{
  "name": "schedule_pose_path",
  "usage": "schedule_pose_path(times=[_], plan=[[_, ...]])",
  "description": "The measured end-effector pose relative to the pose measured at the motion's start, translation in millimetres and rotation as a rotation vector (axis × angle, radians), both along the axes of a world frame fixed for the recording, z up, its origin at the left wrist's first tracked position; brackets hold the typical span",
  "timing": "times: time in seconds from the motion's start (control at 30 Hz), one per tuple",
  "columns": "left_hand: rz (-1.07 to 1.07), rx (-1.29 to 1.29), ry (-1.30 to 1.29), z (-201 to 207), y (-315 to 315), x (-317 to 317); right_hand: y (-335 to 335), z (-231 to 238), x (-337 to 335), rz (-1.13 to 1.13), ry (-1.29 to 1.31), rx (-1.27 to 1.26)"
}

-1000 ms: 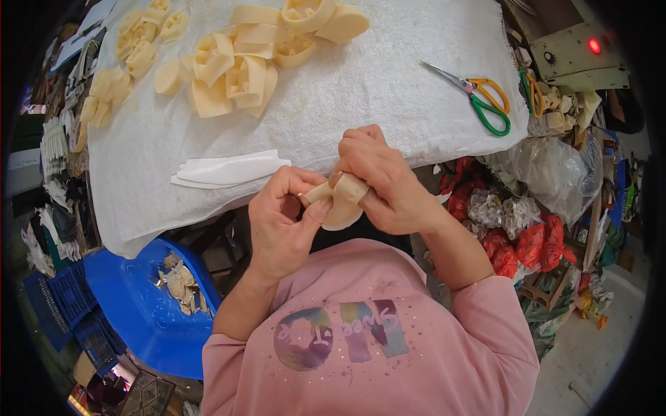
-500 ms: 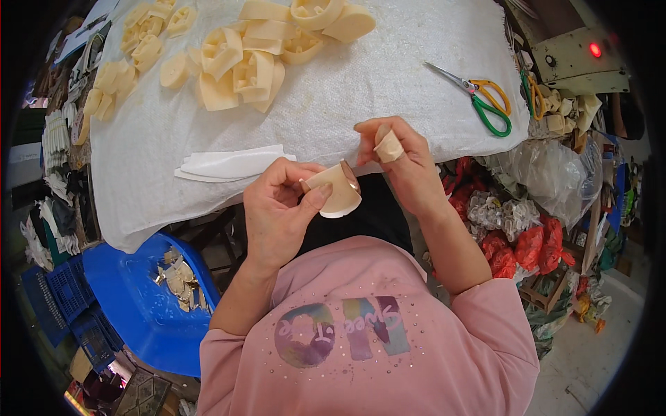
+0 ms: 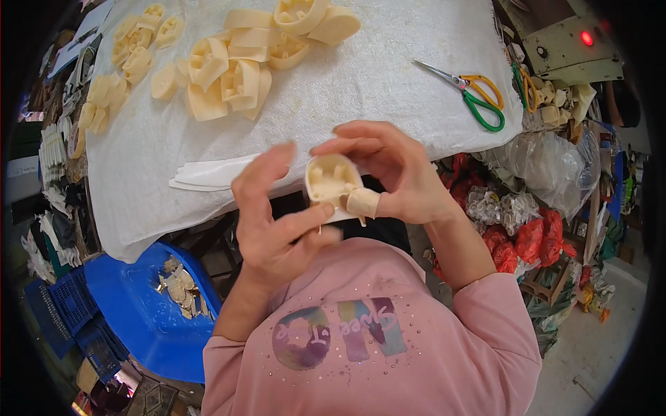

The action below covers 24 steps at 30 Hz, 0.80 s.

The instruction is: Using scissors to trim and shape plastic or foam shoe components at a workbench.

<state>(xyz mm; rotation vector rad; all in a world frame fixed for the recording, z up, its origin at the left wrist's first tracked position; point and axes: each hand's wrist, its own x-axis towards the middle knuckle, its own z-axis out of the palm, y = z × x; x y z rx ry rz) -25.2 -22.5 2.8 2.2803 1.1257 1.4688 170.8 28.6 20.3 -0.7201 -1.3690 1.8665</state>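
A cream, hollow plastic shoe heel [image 3: 331,179] is held up in front of my shirt, its cavity with small posts facing up. My right hand [image 3: 399,173] is closed around its right side. The thumb, wrapped in tan tape, presses on the lower edge, and the fingers arch over the far side. My left hand [image 3: 274,222] has its fingers spread and slightly blurred; the thumb touches the heel's lower left edge. A thin white edge shows along the heel's bottom. Behind the left hand, white strips [image 3: 208,173] lie stacked on the cloth-covered table [image 3: 374,90].
More cream heels [image 3: 243,83] are piled across the far left of the table. Scissors [image 3: 472,90] with yellow and green handles lie at the right. A blue basin [image 3: 132,305] holding scraps stands below left. Red plastic bags [image 3: 534,243] sit at the lower right.
The heel has turned so its hollow side faces up. My right hand has come in and taken hold of it, while my left fingers have spread away from it.
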Motion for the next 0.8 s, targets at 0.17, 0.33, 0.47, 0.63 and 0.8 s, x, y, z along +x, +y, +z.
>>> schedule_pose_path(times=[0.17, 0.33, 0.47, 0.63, 0.8], plan=[[-0.257, -0.700, -0.730, -15.7, 1.1, 3.6, -1.2, -4.4, 0.4, -0.178, -0.131, 0.559], [-0.601, -1.195, -1.250, -0.2, 0.5, 19.8, -16.2, -12.4, -9.2, -0.134, -0.236, 0.647], [-0.499, -1.110, -1.295, -8.2, -5.4, 27.6, -15.6, -23.3, -21.9, -0.184, -0.037, 0.582], [-0.263, -1.032, -1.191, -8.2, -11.2, 29.7, -10.5, -32.0, -24.2, -0.236, -0.049, 0.633], [-0.394, -1.232, -1.411, -0.5, -1.4, 21.6, -14.4, -35.3, -24.8, -0.230, 0.011, 0.615]])
